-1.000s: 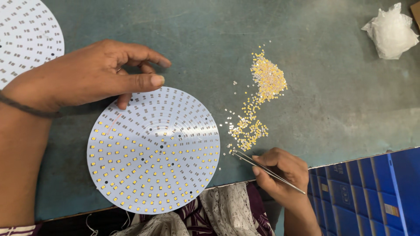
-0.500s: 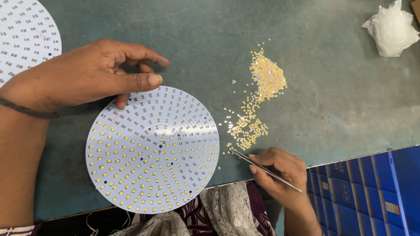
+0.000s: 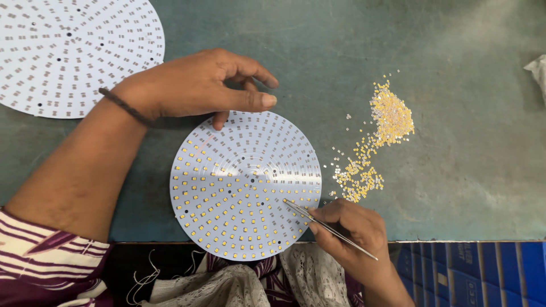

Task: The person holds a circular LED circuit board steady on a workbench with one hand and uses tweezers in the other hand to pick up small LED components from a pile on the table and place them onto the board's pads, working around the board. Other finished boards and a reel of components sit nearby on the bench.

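A round white circuit disc (image 3: 245,183) lies at the near edge of the green table, its lower half filled with small yellow chips and its upper part showing bare pads. My left hand (image 3: 196,85) rests on the disc's top rim, fingertips touching it, a dark band on the wrist. My right hand (image 3: 351,226) grips thin metal tweezers (image 3: 324,225); their tip touches the disc's lower right area. A loose pile of tiny yellow chips (image 3: 375,142) lies just right of the disc, above my right hand.
A second round white disc (image 3: 68,51) with bare pads sits at the far left. A crumpled white cloth (image 3: 539,71) shows at the right edge. Blue crates (image 3: 472,273) stand below the table's near edge, next to patterned fabric in my lap.
The tweezers' tip has moved left from the chip pile onto the disc. The view has shifted, so everything sits further right in frame. My left hand keeps its hold on the rim.
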A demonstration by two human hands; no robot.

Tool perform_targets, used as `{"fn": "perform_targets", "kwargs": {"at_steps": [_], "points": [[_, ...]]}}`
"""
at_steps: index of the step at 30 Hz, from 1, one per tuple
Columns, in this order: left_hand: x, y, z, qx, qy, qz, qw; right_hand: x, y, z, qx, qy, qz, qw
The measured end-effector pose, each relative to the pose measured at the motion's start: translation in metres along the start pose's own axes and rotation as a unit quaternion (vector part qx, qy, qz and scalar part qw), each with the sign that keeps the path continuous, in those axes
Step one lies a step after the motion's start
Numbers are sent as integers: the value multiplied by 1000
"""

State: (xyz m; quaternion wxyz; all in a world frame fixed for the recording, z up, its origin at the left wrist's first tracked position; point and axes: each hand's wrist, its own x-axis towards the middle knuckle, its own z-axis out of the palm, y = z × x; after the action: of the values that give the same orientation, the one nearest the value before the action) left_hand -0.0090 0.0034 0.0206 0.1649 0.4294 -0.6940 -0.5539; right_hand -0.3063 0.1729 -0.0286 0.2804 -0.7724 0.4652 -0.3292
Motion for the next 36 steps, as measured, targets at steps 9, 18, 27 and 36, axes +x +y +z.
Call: {"fn": "perform_targets", "kwargs": {"at_steps": [9,18,27,36], "points": [[1,-1,-2,27,6,-4,1000,-8,14,-2,50,6,3,999],[2,-13,-6,20,-13,12,1000,-38,47,-42,27,121,115,986],[-4,-16,-8,1,-11,6,1000,-30,37,-33,1,100,29,995],[-3,-14,-6,13,-5,-5,1000,-30,37,-35,-1,101,72,992]]}}
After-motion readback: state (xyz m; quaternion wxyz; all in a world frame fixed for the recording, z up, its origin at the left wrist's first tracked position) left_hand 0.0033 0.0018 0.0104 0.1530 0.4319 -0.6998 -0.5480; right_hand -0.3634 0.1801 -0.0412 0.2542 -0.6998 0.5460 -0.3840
